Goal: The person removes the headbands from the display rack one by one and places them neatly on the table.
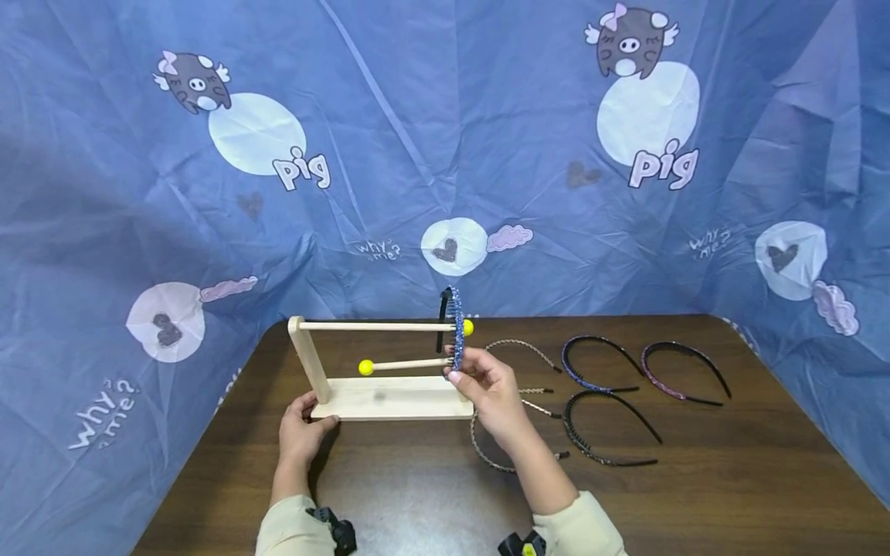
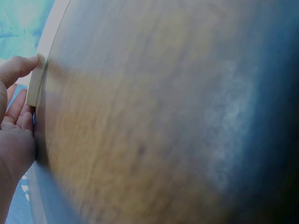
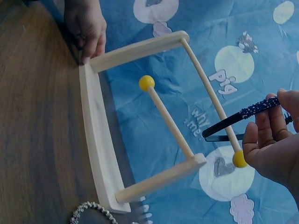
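Note:
A light wooden stand (image 1: 396, 401) has an upper rod (image 1: 368, 327) and a lower rod (image 1: 410, 364), each tipped with a yellow ball. My left hand (image 1: 299, 432) grips the left end of the base, thumb on its near edge, as the left wrist view also shows. With my right hand (image 1: 494, 394) I pinch a blue glittery headband (image 1: 457, 332) at the stand's right side. It stands upright by the upper rod's ball end; in the right wrist view its black tips (image 3: 217, 128) reach past the rod on both sides.
Right of the stand lie a blue headband (image 1: 580, 378), a pink one (image 1: 657, 374) and a black one (image 1: 580, 440) on the brown table (image 1: 730, 479). Several pale beaded headbands (image 1: 487, 457) lie partly behind my right hand. A blue printed cloth (image 1: 445, 154) hangs behind.

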The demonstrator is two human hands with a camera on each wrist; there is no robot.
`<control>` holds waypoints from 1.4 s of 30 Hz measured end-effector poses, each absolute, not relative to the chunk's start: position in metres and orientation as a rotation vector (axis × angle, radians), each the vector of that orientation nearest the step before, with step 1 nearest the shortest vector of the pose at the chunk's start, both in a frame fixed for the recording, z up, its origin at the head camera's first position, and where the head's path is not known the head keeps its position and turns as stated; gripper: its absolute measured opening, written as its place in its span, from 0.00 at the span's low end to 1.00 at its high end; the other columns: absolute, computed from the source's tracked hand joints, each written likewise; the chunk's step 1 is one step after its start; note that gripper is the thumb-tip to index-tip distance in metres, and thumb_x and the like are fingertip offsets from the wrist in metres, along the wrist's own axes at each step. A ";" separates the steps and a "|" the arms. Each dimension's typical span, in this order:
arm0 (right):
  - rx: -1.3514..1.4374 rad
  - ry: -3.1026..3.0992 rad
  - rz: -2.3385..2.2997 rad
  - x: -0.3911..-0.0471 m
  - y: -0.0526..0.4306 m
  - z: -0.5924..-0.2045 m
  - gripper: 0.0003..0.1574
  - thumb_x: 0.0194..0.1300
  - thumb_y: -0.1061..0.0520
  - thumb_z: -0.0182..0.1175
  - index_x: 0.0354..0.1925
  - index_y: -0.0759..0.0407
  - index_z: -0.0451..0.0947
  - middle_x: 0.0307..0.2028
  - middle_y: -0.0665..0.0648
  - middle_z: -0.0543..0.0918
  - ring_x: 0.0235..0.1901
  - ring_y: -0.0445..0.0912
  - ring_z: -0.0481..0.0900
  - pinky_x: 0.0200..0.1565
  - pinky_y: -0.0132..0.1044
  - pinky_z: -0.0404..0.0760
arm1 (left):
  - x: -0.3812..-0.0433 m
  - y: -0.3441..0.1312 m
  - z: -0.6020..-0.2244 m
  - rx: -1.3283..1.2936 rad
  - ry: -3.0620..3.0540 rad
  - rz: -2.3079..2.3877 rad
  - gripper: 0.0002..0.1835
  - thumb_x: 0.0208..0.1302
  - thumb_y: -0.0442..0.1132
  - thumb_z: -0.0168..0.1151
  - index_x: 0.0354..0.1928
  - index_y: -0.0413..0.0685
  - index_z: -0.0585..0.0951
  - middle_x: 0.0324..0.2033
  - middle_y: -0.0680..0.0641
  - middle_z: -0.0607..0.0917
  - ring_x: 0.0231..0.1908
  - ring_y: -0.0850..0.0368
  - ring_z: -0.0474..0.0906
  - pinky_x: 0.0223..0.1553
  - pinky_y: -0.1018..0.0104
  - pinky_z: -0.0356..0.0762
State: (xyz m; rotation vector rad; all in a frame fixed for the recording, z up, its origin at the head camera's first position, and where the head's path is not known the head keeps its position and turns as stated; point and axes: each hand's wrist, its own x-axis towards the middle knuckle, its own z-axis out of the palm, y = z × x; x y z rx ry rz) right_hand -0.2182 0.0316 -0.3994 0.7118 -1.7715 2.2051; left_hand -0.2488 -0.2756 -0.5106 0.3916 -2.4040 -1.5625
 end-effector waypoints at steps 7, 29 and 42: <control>0.719 -1.746 2.177 -0.221 0.044 -0.401 0.18 0.59 0.73 0.55 0.48 0.79 0.71 0.41 0.49 0.82 0.39 0.48 0.79 0.40 0.31 0.76 | -0.247 -0.275 -0.508 0.388 -2.402 -1.557 0.31 0.47 0.23 0.65 0.57 0.29 0.69 0.49 0.31 0.71 0.47 0.41 0.66 0.46 0.58 0.59; 0.597 -1.709 2.109 -0.212 0.092 -0.412 0.17 0.56 0.76 0.56 0.46 0.83 0.70 0.41 0.51 0.82 0.37 0.44 0.80 0.39 0.31 0.77 | -0.248 -0.274 -0.507 0.427 -2.409 -1.598 0.32 0.48 0.23 0.65 0.59 0.30 0.68 0.50 0.32 0.70 0.48 0.41 0.65 0.46 0.59 0.60; 0.600 -1.619 2.133 -0.198 0.128 -0.422 0.15 0.55 0.78 0.54 0.43 0.75 0.76 0.44 0.56 0.82 0.37 0.46 0.81 0.40 0.32 0.78 | -0.249 -0.275 -0.508 0.427 -2.422 -1.580 0.33 0.48 0.23 0.65 0.59 0.31 0.67 0.50 0.32 0.70 0.49 0.41 0.65 0.47 0.58 0.59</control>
